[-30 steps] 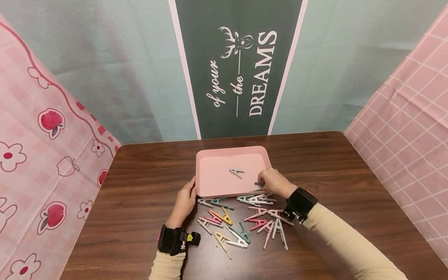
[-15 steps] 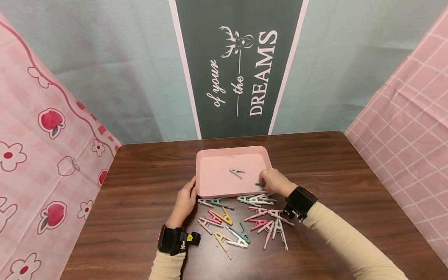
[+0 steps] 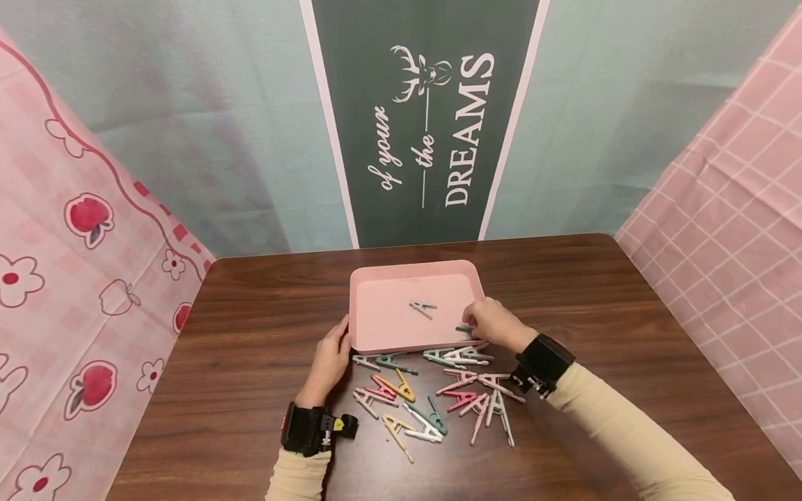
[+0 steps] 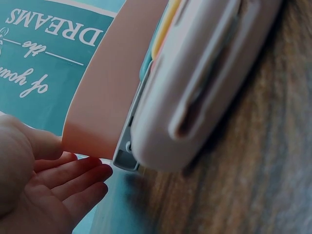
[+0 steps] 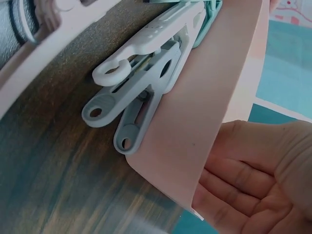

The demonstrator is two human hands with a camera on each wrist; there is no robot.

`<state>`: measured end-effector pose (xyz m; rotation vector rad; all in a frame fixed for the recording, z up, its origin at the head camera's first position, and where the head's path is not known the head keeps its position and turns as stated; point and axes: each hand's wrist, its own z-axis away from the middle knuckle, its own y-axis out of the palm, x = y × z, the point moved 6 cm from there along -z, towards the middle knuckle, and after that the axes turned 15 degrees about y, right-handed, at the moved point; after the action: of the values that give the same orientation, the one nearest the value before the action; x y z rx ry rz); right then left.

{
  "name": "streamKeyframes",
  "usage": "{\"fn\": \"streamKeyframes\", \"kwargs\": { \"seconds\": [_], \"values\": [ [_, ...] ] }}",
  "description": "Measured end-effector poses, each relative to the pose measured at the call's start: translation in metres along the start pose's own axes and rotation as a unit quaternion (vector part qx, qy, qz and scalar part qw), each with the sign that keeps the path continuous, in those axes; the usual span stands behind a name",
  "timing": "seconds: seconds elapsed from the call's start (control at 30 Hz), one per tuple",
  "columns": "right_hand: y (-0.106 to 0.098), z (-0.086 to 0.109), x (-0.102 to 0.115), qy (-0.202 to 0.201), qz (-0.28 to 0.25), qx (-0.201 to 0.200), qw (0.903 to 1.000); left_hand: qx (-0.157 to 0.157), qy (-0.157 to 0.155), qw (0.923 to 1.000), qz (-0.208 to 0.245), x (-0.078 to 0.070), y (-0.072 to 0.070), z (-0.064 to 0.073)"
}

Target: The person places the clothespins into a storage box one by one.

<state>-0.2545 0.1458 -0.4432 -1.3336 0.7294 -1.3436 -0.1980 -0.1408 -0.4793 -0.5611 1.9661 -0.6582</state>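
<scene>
In the head view a pink tray [image 3: 413,345] sits mid-table, with a grey-green clothespin [image 3: 422,306] lying inside it. My right hand [image 3: 496,324] reaches over the tray's right front corner, fingers curled, and pinches a dark green clothespin [image 3: 464,328] close over the tray floor. The right wrist view shows that right hand [image 5: 253,178] behind the tray wall [image 5: 180,136], which hides the pinched clothespin. My left hand [image 3: 328,360] rests against the tray's left side. From the left wrist, the left hand [image 4: 48,190] has its thumb and extended fingers at the tray corner [image 4: 92,131].
Several clothespins lie before the tray: white [image 3: 466,356], green [image 3: 391,362], yellow [image 3: 397,386], pink [image 3: 479,410] and cream ones [image 3: 396,428]. Some touch its front wall. Fabric curtains [image 3: 250,139] stand behind the brown table [image 3: 564,292] and along both sides.
Both hands stay nearly in place. At the right fingertips, the dark green clothespin has shifted slightly, and the lower light leg seen near it a second ago shows less.
</scene>
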Motion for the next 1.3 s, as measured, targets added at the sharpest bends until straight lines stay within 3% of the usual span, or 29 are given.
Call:
{"fn": "streamKeyframes", "kwargs": {
  "seconds": [0.37,0.87,1.13,1.3],
  "values": [
    [-0.006,0.015,0.009,-0.024,-0.030,-0.048,0.9981,0.007,-0.008,0.9999,0.002,0.002,0.001,-0.001],
    [-0.005,0.039,0.028,-0.049,-0.034,-0.056,0.9966,0.002,-0.006,1.0000,0.004,0.002,0.001,0.000],
    [-0.002,0.054,0.043,-0.100,-0.045,-0.074,0.9913,-0.003,-0.003,1.0000,0.004,0.001,0.001,0.000],
    [0.006,0.060,0.047,-0.101,-0.044,-0.057,0.9923,0.000,-0.002,1.0000,0.002,0.000,0.001,0.000]
  ]
}}
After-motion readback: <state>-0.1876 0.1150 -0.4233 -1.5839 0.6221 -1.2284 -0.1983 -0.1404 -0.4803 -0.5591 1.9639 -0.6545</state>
